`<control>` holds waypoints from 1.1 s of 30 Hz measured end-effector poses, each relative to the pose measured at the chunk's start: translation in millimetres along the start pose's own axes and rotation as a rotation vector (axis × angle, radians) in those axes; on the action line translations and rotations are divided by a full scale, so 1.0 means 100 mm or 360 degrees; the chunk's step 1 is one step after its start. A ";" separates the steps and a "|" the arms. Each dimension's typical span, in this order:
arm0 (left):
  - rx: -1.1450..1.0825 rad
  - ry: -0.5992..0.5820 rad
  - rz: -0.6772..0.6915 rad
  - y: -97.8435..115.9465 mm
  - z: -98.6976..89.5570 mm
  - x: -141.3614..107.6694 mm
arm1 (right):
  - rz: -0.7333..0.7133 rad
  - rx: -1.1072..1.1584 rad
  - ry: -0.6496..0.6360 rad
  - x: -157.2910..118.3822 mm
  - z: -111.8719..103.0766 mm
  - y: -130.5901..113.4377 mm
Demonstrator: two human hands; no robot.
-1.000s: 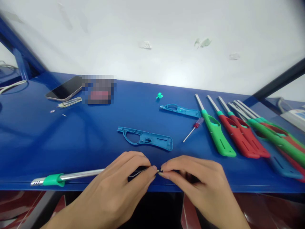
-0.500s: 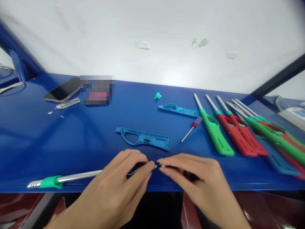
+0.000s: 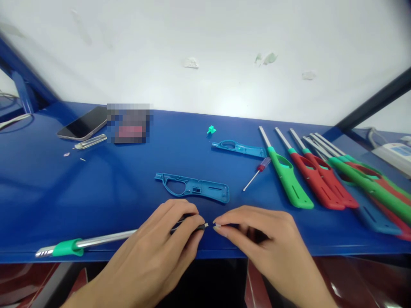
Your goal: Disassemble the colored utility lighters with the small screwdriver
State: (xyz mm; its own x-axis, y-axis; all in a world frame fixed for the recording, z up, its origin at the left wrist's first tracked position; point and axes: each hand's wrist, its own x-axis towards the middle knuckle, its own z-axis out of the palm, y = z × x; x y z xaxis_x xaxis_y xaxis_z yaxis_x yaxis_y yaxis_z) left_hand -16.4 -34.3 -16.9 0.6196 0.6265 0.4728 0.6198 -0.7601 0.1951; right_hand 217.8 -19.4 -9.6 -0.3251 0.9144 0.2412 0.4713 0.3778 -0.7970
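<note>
Near the table's front edge, my left hand is closed around a small black part with a metal tip that points right. A thin wire shows between its fingers. From beneath this hand a metal lighter tube with a green collar extends leftward. Thumb and forefinger of my right hand pinch a tiny pale piece, too small to name, a short gap from the metal tip. Just beyond both hands lies a blue lighter half-shell, its inside facing up.
Farther back are another blue half-shell, a small green part and a screwdriver. Several gas lighters, including a green one, fill the right side. A phone and a clear tube-like piece lie at the back left.
The fingertips of my two hands have drawn slightly apart, and more of the black part shows from my left fingers. The whole view has shifted a little.
</note>
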 end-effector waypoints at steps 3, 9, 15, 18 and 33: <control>0.0141 0.0012 0.0096 0.00 0.00 0.03 | 0.0003 -0.0016 -0.0009 0.01 0.00 -0.01; 0.0005 0.0021 0.0055 0.01 -0.03 0.06 | -0.0011 0.0012 -0.0028 0.00 0.01 -0.01; -0.0135 0.0016 0.0010 0.01 -0.09 0.04 | -0.0014 0.0018 -0.0025 -0.01 0.00 -0.01; -0.0110 0.0018 0.0004 0.02 -0.08 -0.01 | -0.0010 0.0017 -0.0021 0.00 0.00 -0.01; 0.0022 0.0185 -0.0057 0.09 -0.06 0.08 | 0.0042 0.0066 -0.0014 0.00 -0.02 -0.02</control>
State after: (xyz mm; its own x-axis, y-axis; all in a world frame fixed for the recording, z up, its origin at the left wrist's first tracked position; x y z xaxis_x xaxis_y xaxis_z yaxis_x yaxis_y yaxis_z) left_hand -8.6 -37.0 -6.2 0.5373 0.6285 0.5623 0.6478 -0.7345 0.2020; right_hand 218.5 -19.6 -6.5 -0.3201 0.9227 0.2151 0.4457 0.3470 -0.8252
